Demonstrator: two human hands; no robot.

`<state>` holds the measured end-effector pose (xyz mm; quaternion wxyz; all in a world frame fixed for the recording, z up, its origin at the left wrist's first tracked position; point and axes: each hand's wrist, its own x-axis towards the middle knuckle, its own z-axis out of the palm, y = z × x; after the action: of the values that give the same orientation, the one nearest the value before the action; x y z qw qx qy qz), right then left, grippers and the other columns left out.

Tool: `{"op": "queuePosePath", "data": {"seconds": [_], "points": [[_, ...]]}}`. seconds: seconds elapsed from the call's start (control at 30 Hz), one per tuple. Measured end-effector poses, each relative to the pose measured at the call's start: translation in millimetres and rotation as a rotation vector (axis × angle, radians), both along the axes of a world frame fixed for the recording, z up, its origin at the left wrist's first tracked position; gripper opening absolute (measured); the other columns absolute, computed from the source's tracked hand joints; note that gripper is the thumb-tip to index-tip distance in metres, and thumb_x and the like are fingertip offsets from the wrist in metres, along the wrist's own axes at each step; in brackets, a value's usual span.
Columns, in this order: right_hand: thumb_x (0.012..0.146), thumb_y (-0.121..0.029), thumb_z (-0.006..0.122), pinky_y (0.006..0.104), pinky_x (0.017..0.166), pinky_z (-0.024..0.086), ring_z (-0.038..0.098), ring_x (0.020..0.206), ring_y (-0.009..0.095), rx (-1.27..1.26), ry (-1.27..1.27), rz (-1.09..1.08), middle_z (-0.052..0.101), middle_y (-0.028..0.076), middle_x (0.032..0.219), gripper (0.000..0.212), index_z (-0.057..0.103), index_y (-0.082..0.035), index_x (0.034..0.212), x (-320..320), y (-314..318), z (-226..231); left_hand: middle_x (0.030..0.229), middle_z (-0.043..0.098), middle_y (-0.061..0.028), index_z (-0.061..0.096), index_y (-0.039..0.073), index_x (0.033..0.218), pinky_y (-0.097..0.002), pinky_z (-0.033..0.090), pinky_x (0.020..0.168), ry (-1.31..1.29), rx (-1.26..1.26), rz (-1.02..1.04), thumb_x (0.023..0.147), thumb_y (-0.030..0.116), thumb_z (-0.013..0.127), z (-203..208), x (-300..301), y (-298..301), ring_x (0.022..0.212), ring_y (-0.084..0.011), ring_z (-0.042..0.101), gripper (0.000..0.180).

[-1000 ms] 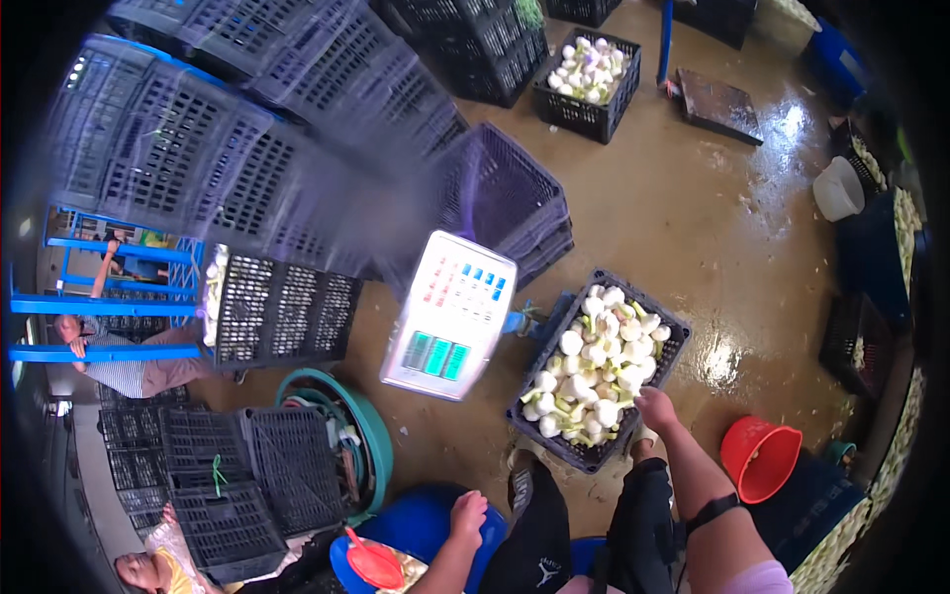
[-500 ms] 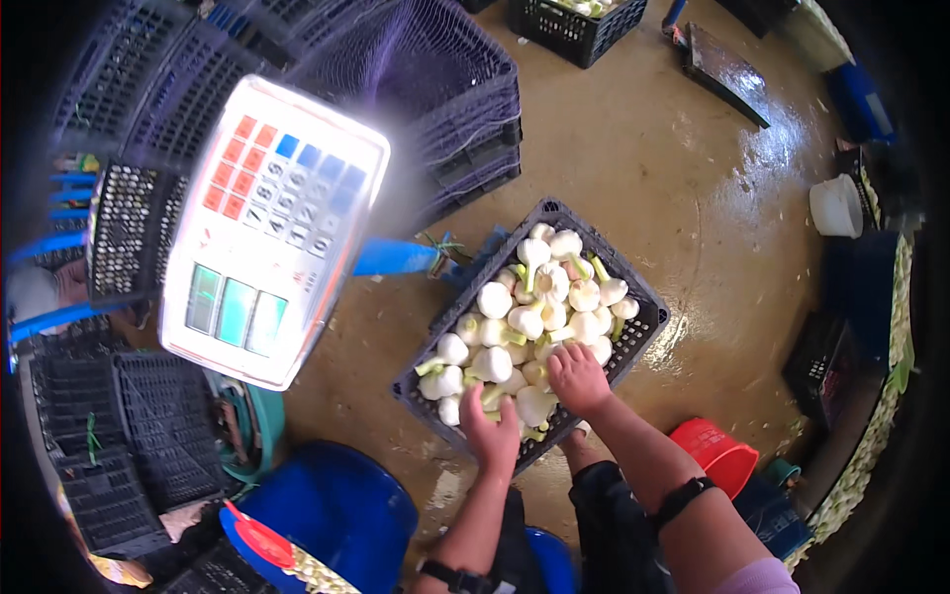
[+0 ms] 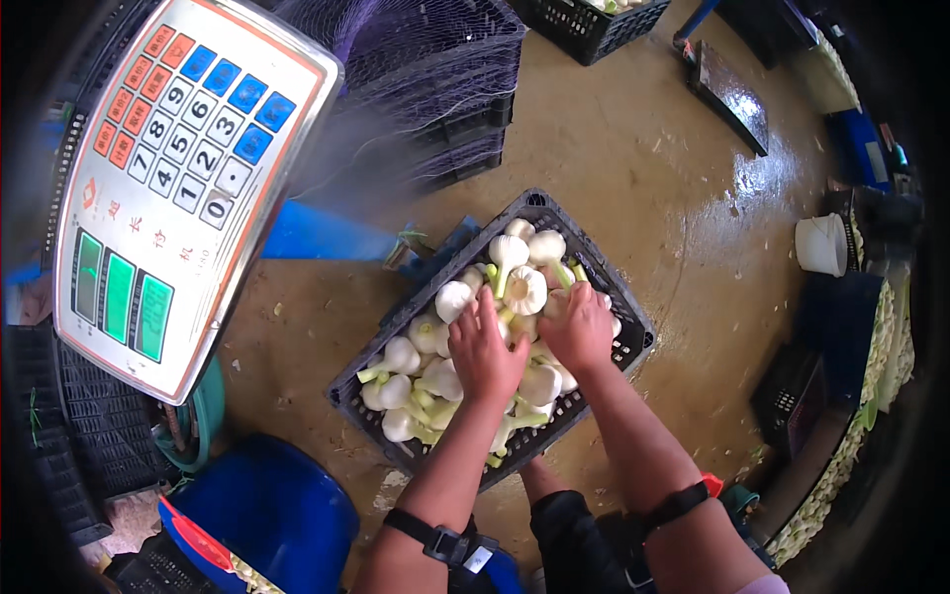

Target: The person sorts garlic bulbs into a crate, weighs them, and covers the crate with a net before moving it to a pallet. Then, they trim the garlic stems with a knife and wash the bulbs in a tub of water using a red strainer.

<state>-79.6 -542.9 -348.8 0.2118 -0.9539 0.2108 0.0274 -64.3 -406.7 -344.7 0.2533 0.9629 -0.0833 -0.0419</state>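
Observation:
A black plastic crate (image 3: 604, 386) heaped with white garlic bulbs (image 3: 525, 290) with green stem stubs sits on the floor in front of me. My left hand (image 3: 487, 348) lies over the middle of the heap, its fingers apart and touching bulbs. Close beside it to the right, my right hand (image 3: 580, 332) bends its fingers down over a bulb near the crate's right side. The bulb's far side and some fingertips are hidden. Both forearms wear black straps.
A scale's keypad and display panel (image 3: 168, 198) stands high at the left. Netted black crates (image 3: 445, 99) are stacked beyond. A blue tub (image 3: 267, 505) is at the lower left, a white bucket (image 3: 821, 245) at the right. Another crate (image 3: 594, 35) stands at the far edge.
Both hands have moved farther over the heap, away from me; the left has gone from the near edge to the middle. The view has shifted, bringing the scale panel farther left.

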Motion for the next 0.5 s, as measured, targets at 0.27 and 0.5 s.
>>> {"op": "queuePosePath", "data": {"seconds": [0.27,0.5], "points": [[0.063,-0.012,0.066,0.0402,0.081,0.043,0.051,0.091,0.034,0.154,-0.302,-0.124,0.054,0.016,0.095,0.044,0.048,-0.002,0.102,-11.4,-12.4,13.1,0.112,0.041,-0.0162,0.046,0.010,0.115,-0.0415,0.041,0.086,0.132,0.014,-0.133,0.057,0.011,0.075,-3.8,42.8,-16.2,0.099,-0.0347,0.047,0.065],[0.081,-0.020,0.049,0.0318,0.078,0.045,0.055,0.084,0.018,1.474,-0.088,-0.573,0.059,0.008,0.085,0.023,0.057,-0.003,0.094,-0.1,-62.4,17.5,0.111,0.046,-0.0149,0.045,0.006,0.114,-0.0369,0.047,0.080,0.183,-0.675,0.258,0.061,0.005,0.066,-2.7,7.1,-1.0,0.099,-0.0288,0.052,0.057]]}}
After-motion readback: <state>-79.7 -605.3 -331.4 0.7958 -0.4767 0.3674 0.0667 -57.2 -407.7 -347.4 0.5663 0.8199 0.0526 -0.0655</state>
